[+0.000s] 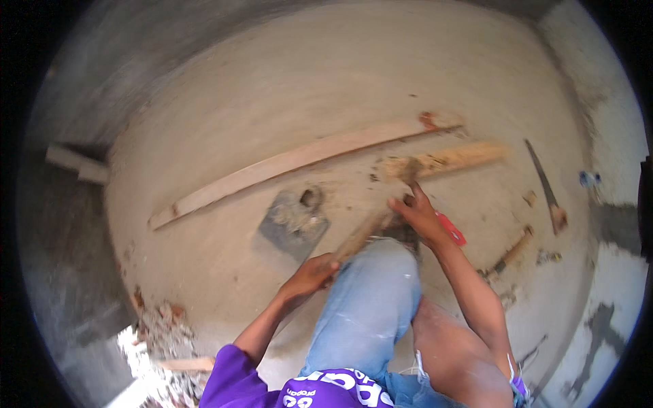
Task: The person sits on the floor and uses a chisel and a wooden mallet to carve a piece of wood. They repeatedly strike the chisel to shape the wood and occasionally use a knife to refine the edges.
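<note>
My left hand is closed round a wooden stick, which slants up and to the right past my bent knee. Beyond the knee, my right hand is curled with its index finger stretched forward. A dark, blurred thing shows at that fingertip, against the near end of a short yellowish board. What the right fingers hold is too smeared to make out. Left of the stick lies a grey square slab with pale crumbly material and a dark round piece on it. A red object lies beside my right forearm.
A long plank crosses the floor ahead. To the right lie a handsaw and a wooden-handled tool, near a patchy wall. Rubble is heaped at lower left, and wood pieces stick out by the left wall.
</note>
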A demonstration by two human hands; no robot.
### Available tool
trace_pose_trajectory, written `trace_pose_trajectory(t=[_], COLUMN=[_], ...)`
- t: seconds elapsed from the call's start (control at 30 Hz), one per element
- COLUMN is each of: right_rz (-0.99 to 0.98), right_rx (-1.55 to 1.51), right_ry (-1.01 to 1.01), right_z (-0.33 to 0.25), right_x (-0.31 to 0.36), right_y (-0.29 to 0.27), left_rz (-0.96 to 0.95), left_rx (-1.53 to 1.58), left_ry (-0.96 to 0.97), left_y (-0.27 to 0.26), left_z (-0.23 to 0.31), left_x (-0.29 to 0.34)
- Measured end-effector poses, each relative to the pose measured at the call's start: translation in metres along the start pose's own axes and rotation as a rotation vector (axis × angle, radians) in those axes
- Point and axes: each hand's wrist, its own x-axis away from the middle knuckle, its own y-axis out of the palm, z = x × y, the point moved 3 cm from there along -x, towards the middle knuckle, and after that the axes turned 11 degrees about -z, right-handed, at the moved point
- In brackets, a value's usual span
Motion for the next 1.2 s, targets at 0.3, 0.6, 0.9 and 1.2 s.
trace_pose_trajectory(t=[0.3, 0.6, 0.9, 1.2], right_rz=[0.558, 0.664, 0.649, 0.411], right_rx=[-0.282, 0.423, 0.424, 0.125], right_ry=[-0.072, -0.173, 0.555, 0.898], right_z=[0.06, 0.158, 0.363, 0.502], right_x=[0.017, 0.171, 0.496, 0.587], right_y=[-0.095, -0.035, 0.095, 0.241], left_rz=[0.226, 0.367, 0.289, 0.234], left_rx=[-0.371, -0.612, -0.745, -0.823], left_ry=[0.184, 0.231, 0.224, 0.242], left_y=[0.009, 0.014, 0.019, 0.028], left_z=[-0.001, -0.027, -0.024, -0.015], left_x=[0.003, -0.041, -0.099, -0.137])
